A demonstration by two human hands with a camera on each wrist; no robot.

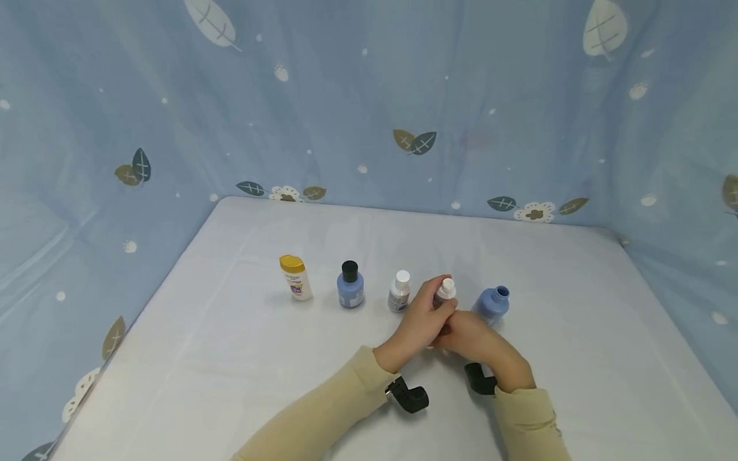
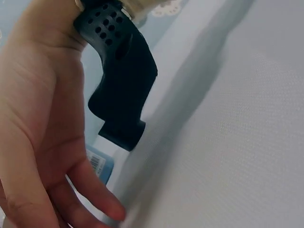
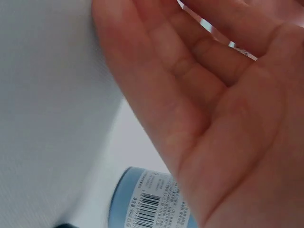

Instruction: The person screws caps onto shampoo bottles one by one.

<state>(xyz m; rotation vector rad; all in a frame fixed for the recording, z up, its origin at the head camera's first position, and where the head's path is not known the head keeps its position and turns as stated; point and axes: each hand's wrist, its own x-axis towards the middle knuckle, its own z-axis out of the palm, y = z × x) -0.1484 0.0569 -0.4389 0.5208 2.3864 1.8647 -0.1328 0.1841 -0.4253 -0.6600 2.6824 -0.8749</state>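
Observation:
In the head view my left hand point(image 1: 418, 323) grips a small bottle point(image 1: 444, 291) with a white top, the thumb on its near side. My right hand point(image 1: 468, 335) meets it just below, fingers bent in under the left hand; I cannot tell what they hold. The right wrist view shows the palm and bent fingers of the right hand point(image 3: 204, 95), with a blue bottle's barcode label point(image 3: 149, 204) behind. Beside the right hand stands an uncapped blue bottle point(image 1: 491, 305). Left of the left hand is a white-capped bottle point(image 1: 399, 293).
Farther left stand a blue bottle with a black cap point(image 1: 350, 285) and a white bottle with a yellow cap point(image 1: 296, 279). All are on a white-covered table point(image 1: 259, 358), with a blue leaf-patterned curtain point(image 1: 346, 96) behind. Black camera mounts point(image 1: 410, 397) hang at both wrists.

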